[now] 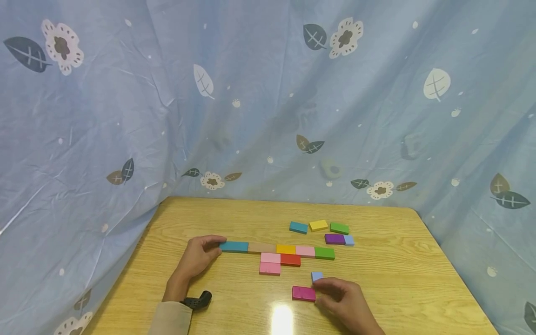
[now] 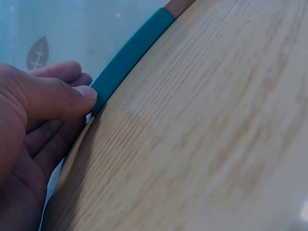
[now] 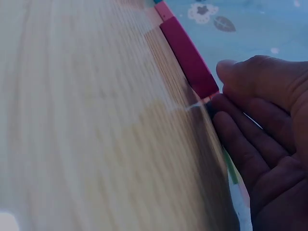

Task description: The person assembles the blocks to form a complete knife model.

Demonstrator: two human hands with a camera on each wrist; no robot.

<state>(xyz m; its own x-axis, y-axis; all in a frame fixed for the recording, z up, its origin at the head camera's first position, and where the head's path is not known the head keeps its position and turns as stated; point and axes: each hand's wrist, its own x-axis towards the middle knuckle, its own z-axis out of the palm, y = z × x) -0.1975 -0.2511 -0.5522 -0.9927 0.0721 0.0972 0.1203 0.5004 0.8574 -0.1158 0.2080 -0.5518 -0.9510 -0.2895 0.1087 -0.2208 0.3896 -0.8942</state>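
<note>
My left hand [image 1: 197, 257] is at the left end of a long blue block [image 1: 234, 247], thumb and fingers pinching that end. In the left wrist view, the thumb [image 2: 86, 97] lies on the block's near corner and the other fingers are behind it. My right hand [image 1: 344, 300] hovers at the right end of a magenta block [image 1: 303, 293], its thumb and fingers spread apart. In the right wrist view, a small gap shows between the thumb [image 3: 227, 71] and the magenta block [image 3: 188, 57]. A small light blue block [image 1: 317, 277] lies just beyond the right fingertips.
Right of the blue block, a tan block [image 1: 262, 248], yellow [image 1: 286, 249], pink [image 1: 305, 251] and green block [image 1: 324, 253] continue the row. Two pink blocks [image 1: 270, 268] and a red block [image 1: 291, 260] lie against its near side. Several loose blocks, including purple [image 1: 334, 239], lie farther back.
</note>
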